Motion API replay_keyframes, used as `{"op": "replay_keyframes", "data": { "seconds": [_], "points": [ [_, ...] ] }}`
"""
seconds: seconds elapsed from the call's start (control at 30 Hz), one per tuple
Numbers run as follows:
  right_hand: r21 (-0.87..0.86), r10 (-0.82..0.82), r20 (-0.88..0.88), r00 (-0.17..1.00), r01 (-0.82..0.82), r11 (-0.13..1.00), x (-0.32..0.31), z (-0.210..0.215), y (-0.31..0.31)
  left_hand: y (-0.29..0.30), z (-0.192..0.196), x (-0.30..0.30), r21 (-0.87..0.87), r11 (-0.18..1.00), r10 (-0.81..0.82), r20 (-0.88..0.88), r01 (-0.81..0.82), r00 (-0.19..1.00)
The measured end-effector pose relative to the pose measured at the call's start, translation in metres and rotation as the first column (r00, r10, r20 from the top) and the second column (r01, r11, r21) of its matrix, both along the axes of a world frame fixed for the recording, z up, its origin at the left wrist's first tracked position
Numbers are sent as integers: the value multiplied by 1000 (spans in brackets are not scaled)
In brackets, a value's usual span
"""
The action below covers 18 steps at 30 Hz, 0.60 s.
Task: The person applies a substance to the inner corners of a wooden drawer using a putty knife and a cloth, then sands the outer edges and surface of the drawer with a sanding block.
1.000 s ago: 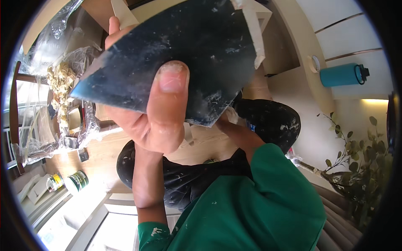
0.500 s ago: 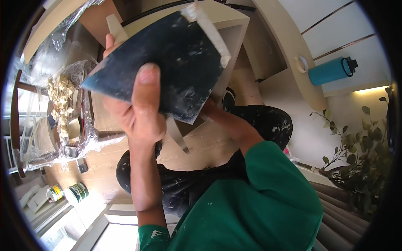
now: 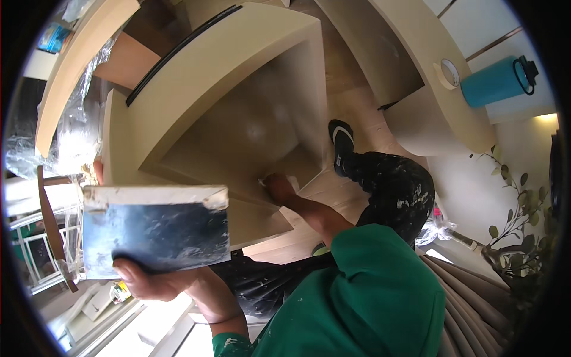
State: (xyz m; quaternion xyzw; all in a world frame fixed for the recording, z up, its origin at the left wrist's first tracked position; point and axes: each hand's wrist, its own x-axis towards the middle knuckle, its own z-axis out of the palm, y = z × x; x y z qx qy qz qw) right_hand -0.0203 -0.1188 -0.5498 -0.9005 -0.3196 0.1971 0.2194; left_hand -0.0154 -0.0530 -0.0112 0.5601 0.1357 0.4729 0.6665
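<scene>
In the head view we see the left hand (image 3: 156, 278) low on the left, closed on a flat dark plate (image 3: 156, 231). The thumb lies across the plate's near edge and the fingers are hidden behind it. The plate is roughly square, smeared with pale streaks, and a thick ridge of white filler (image 3: 157, 194) sits along its far edge.

To the right, the right hand (image 3: 278, 186) reaches into the open front of a beige cabinet (image 3: 214, 77). It presses a small pale tool (image 3: 279, 178) against the inner bottom corner of the box, near the right wall. The fingers curl around the tool, so the hand is closed on it, though we cannot tell what kind of tool it is. The two hands are well apart, with the cabinet's lower edge between them.

A green sleeve (image 3: 369, 285) fills the near right. Dark trousers (image 3: 395, 190) spotted with white run from it toward a black shoe (image 3: 343, 140), which rests on the wooden floor just right of the cabinet.

Far right, a teal bottle (image 3: 496, 81) lies on a pale surface beside a curved beige counter (image 3: 428, 101). A leafy plant (image 3: 523, 232) stands at the right edge. Clear plastic sheeting (image 3: 74, 128) is bunched at the far left.
</scene>
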Motion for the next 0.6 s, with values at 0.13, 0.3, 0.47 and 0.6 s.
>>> {"op": "replay_keyframes", "data": {
  "seconds": [0.13,0.3,0.47,0.6],
  "points": [
    [-96,-91,-189,978,74,993,48,-14,-42,8,-3,-5,17,999,51,1,-51,999],
    [-166,-283,246,927,328,930,55,-40,-114,5,-6,-6,-7,993,-116,78,117,990],
    [-386,-290,4,957,269,882,33,10,-98,14,-7,-14,-123,959,-248,86,257,965],
    [-381,114,208,971,-27,924,84,42,-75,21,-12,-8,156,980,-118,-39,122,992]
  ]
}}
